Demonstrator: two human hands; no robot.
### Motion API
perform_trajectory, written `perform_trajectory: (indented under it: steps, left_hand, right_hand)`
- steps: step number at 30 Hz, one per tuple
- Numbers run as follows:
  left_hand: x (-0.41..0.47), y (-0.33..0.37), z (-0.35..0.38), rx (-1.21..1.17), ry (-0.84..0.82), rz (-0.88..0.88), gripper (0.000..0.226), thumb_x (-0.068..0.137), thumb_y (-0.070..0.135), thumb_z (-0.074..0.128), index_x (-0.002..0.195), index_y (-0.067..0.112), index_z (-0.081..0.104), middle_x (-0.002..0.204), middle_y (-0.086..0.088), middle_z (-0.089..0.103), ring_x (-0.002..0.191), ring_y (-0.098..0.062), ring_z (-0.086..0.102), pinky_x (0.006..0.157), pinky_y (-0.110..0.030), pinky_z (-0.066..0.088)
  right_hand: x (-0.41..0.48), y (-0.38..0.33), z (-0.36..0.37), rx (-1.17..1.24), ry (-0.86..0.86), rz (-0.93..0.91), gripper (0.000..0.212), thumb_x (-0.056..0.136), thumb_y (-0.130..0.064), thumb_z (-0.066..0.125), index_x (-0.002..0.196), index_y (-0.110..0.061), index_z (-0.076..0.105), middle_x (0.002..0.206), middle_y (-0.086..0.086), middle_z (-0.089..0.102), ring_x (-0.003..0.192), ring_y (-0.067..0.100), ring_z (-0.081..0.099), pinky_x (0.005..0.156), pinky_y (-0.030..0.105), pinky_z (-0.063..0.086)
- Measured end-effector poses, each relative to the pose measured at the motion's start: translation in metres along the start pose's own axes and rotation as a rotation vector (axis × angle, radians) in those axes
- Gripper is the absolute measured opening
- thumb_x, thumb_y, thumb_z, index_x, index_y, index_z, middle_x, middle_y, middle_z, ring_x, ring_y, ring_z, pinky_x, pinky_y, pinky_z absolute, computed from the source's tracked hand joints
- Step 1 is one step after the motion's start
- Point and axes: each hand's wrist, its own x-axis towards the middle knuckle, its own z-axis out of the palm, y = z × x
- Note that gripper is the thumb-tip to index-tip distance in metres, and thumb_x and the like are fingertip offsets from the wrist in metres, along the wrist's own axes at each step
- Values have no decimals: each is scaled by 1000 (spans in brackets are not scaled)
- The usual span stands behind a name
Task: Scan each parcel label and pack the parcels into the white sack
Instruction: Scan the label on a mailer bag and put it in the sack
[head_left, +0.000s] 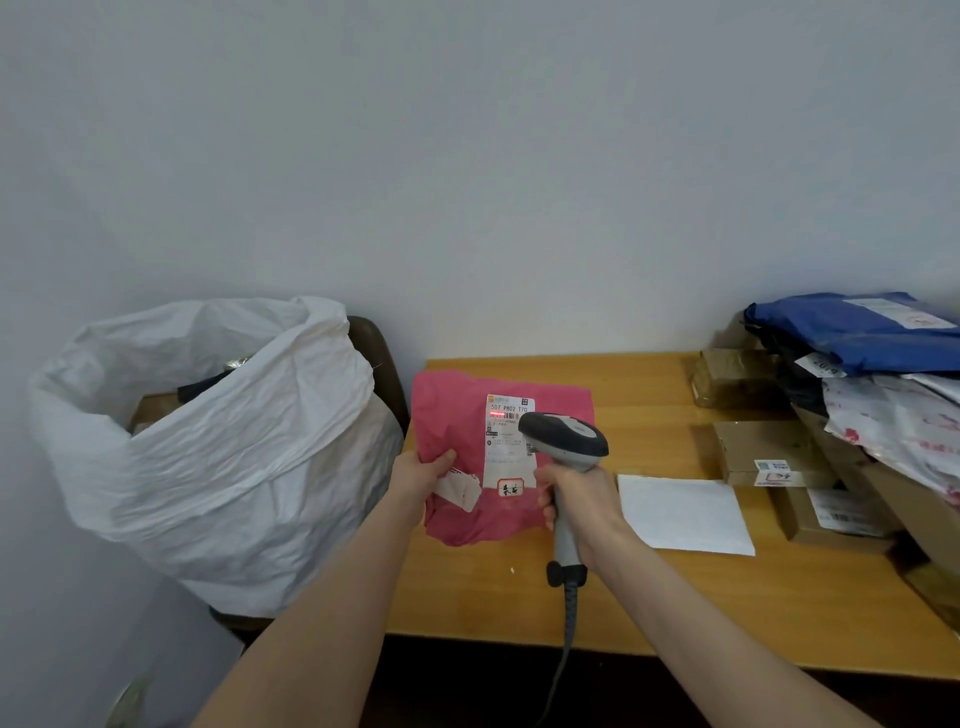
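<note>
The left hand (418, 472) pinches a crumpled pink parcel (457, 415) bearing a white label (509, 441). The right hand (582, 501) grips a grey scanner (563, 441), red light on the barcode.

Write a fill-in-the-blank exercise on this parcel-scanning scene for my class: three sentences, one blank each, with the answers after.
1. The left hand grips a parcel wrapped in ____ plastic.
2. The right hand holds a scanner that casts a ____ light on the label.
3. The white sack stands to the ____ of the table.
Answers: pink; red; left.
</note>
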Motion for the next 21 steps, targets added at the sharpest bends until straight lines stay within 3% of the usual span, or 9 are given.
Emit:
perform_trajectory:
  steps: [3,9,14,21]
  left_hand:
    - [-5,3,-2,-15,-1,7,34,86,8,68,116,-6,60,113,-21,65,81,-21,63,60,-24,49]
    - [-11,7,0,-33,17,-3,36,87,10,68,120,-3,59,116,-20,64,101,-31,62,67,-28,49]
    - [-13,9,1,-43,2,-7,37,86,12,69,119,-1,59,115,-19,65,88,-24,61,62,-27,48]
    - [-14,9,2,-40,3,-3,39,85,13,70,120,0,59,115,-19,65,91,-26,61,67,-30,49]
  right_hand:
    - [-2,-2,-1,-16,-15,-3,14,74,-3,64,61,-4,62,49,7,57,40,16,48,44,27,41]
    - [-7,-7,-8,-30,-39,-22,14,75,-3,64,62,-5,63,51,7,58,42,16,50,47,27,43]
    - [-12,-11,-13,6,-46,-39,11,77,-2,65,66,-2,64,52,9,60,40,15,50,44,26,42]
    - [-14,-16,-21,5,-48,-39,15,81,-5,65,66,-3,64,52,9,60,40,15,50,43,25,42]
